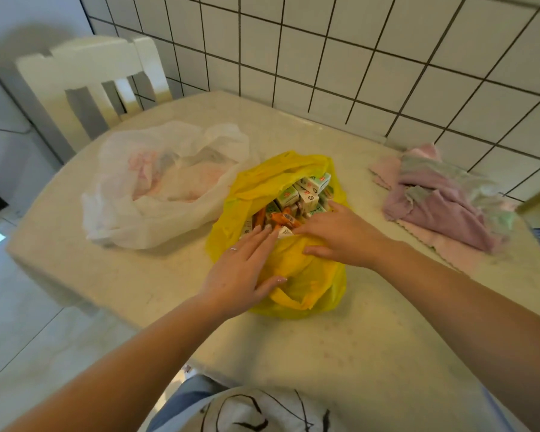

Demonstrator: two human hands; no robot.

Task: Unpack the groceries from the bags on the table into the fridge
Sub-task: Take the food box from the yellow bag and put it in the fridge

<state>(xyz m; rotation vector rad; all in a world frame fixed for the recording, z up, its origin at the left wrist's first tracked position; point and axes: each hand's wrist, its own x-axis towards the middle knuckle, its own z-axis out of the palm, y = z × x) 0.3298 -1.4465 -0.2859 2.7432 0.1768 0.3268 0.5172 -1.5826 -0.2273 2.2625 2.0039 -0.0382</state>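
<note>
both hands are at the mouth of the yellow bag (296, 275) mid-table: left hand (243, 269) flat, fingers straight on the plastic; right hand (334, 235) reaching among the small cartons (309, 194), its grip hidden. at ten o'clock, a white bag (156, 194); at two o'clock, pink cloths (437, 207).

Yellow bag (296, 275), white bag (156, 219), pink cloth (437, 210)
</note>
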